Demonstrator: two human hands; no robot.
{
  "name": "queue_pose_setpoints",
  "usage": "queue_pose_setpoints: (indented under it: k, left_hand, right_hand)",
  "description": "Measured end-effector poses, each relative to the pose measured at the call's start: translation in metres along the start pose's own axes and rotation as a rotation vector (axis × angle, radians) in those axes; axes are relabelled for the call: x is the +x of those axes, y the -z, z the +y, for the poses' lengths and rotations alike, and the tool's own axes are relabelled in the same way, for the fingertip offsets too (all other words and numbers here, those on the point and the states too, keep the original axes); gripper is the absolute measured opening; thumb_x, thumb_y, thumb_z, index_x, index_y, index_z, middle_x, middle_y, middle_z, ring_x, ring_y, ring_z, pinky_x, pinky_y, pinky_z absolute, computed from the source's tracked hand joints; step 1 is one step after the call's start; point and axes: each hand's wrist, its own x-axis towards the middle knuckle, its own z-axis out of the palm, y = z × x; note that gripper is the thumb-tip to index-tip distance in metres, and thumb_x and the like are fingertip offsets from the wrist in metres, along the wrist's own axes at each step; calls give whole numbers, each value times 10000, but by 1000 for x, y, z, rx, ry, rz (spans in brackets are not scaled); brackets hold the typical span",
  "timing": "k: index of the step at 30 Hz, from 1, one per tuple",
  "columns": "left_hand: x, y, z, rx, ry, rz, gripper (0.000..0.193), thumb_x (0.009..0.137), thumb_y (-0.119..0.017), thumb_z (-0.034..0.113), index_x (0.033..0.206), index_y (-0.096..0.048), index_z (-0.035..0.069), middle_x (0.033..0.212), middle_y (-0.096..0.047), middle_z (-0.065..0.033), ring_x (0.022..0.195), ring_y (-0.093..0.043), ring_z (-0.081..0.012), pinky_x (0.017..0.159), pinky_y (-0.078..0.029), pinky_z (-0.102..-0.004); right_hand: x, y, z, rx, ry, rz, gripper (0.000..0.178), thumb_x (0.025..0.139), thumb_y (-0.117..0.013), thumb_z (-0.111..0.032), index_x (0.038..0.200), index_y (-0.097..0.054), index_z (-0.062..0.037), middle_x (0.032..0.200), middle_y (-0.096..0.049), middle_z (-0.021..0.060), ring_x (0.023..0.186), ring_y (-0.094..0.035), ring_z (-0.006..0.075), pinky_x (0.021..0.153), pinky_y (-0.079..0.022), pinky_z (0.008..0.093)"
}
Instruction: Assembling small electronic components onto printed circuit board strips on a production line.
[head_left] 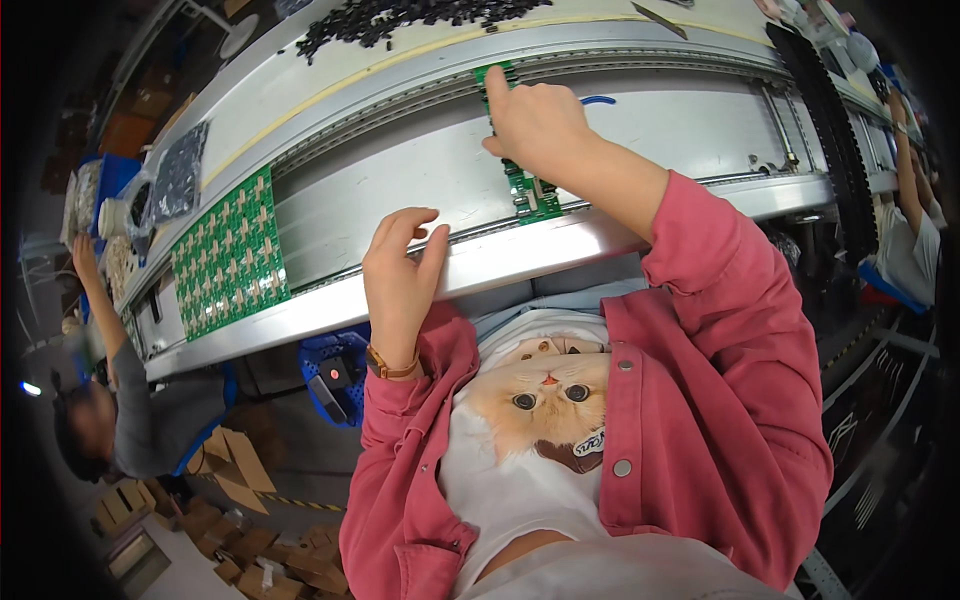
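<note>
A narrow green circuit board strip (530, 190) with black and pale parts lies across the conveyor, between its two rails. My right hand (540, 122) reaches over it from the right. Its index finger is stretched out and rests on the strip's far end; the thumb is beside the strip and the other fingers are mostly hidden. Over the near rail (545, 243), to the left of the strip, hovers my left hand (400, 265), fingers slightly bent and apart, with nothing in it. Farther left on the conveyor sits a wide green circuit board panel (235, 255) with rows of pale parts.
Small black parts (400, 22) are heaped on the white shelf beyond the far rail. A black cable chain (825, 130) crosses at the right. A co-worker (140, 400) sits at the left; another person (905, 235) is at the right. A blue stool (335, 375) stands below the rail.
</note>
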Motion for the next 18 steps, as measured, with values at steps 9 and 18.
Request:
queue_pose_setpoints:
  k: [9, 18]
  left_hand:
    - [-3, -6, 6, 38, 8, 56, 132, 775, -641, 64, 901, -635, 27, 913, -634, -63, 736, -576, -187, 682, -465, -262]
    - [-3, -7, 13, 100, -15, 56, 98, 796, -624, 72, 879, -637, 20, 880, -641, -72, 732, -578, -193, 668, -459, -265]
  right_hand:
    - [0, 12, -2, 49, -12, -16, 543, 675, -701, -267, 1018, -436, 60, 618, -640, 135, 503, -623, 293, 469, -485, 341]
    - [-16, 75, 70, 84, -152, 29, 577, 664, -717, -329, 1013, -486, 68, 677, -644, 137, 533, -616, 283, 517, -498, 364]
